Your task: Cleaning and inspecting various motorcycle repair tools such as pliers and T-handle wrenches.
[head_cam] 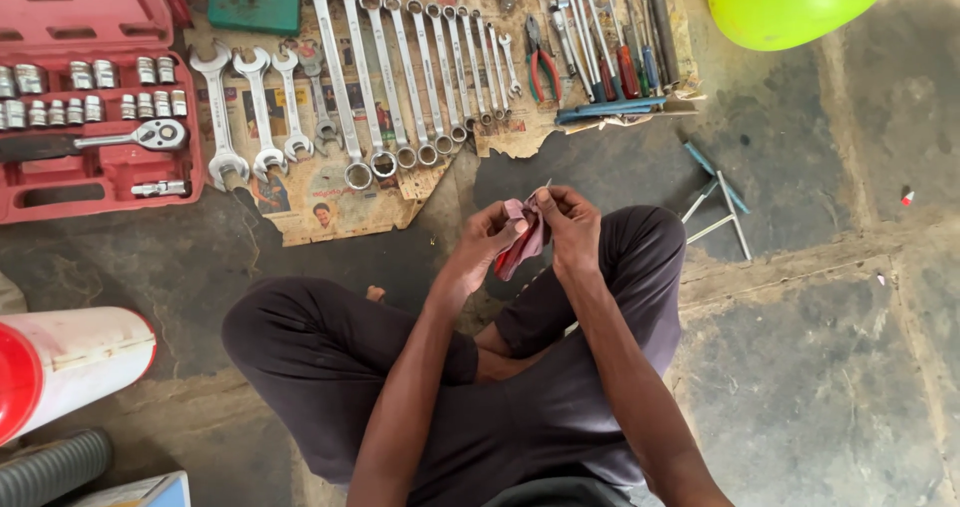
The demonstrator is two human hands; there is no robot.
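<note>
I sit cross-legged on a stone floor. My left hand (pixel 487 239) and my right hand (pixel 570 222) meet in front of my knees, both pinching a small reddish-pink cloth (pixel 524 243). A thin metal piece (pixel 547 184) sticks up from between the fingers of my right hand, wrapped in the cloth. Just beyond my hands, a row of combination wrenches (pixel 410 77) lies on a sheet of printed paper (pixel 330 202).
A red socket set case (pixel 95 107) lies open at far left, with a ratchet (pixel 120 140). Open-end spanners (pixel 258 107), pliers (pixel 541 62) and screwdrivers (pixel 610 52) lie farther back. A yellow-green balloon (pixel 790 2) is top right, hex keys (pixel 715 202) right, a white-red container (pixel 70 362) left.
</note>
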